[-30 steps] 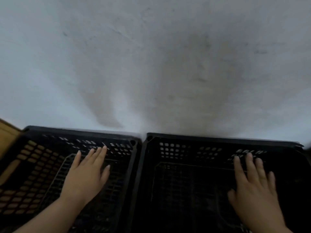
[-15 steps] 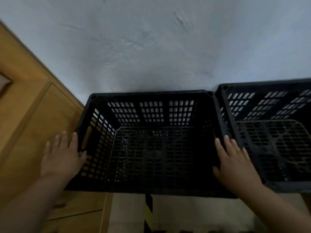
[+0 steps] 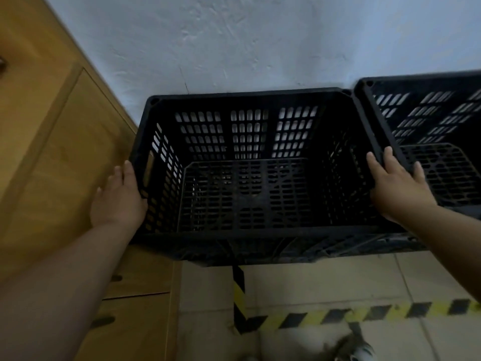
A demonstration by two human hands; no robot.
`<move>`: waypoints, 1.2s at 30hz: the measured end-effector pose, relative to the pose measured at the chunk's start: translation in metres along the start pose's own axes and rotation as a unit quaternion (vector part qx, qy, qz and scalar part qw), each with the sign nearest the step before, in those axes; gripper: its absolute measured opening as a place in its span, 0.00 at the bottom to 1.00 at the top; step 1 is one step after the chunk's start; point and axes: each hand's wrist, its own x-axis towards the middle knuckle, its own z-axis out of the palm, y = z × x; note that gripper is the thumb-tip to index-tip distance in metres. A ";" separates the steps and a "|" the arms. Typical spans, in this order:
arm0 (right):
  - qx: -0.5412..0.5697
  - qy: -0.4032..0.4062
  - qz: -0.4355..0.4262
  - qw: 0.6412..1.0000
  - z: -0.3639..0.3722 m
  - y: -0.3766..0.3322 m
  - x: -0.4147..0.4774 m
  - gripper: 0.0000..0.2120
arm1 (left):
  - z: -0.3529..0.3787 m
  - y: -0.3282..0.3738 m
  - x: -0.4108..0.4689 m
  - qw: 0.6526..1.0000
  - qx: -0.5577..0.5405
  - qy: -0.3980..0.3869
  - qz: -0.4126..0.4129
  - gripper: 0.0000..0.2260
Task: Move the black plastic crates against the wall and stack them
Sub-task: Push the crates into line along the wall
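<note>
A black slotted plastic crate [image 3: 250, 100] stands in the middle of the view, its back rim close to the white wall [image 3: 260, 43]. A second black crate [image 3: 421, 82] stands right beside it, rims touching. My left hand [image 3: 117, 196] lies flat against the outside of the middle crate's left wall, next to its handle slot, fingers apart and pointing forward. My right hand [image 3: 398, 183] rests on top of the rims where the two crates meet, fingers spread. Neither hand is closed around anything. What the crates stand on is hidden.
A wooden cabinet [image 3: 52, 152] fills the left side, close to the left crate wall, leaving my left hand a narrow gap. Below the crates is a pale tiled floor [image 3: 338, 282] with yellow-black hazard tape [image 3: 338, 313]. Something blurred and white [image 3: 312, 345] lies at the bottom edge.
A second ago both hands were inside the two crates. They moved out to the left crate's left wall and right rim, and my view swung left and down.
</note>
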 end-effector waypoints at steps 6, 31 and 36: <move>-0.081 0.017 0.014 0.996 0.001 -0.003 0.014 0.36 | 0.000 0.003 0.016 0.996 0.085 0.026 0.031 0.34; -0.231 0.081 -0.021 0.969 -0.003 -0.002 0.062 0.31 | 0.001 0.036 0.058 0.986 0.134 0.057 0.075 0.36; -0.262 0.092 -0.034 0.960 -0.001 -0.003 0.066 0.29 | 0.002 0.038 0.055 0.985 0.134 0.069 0.084 0.36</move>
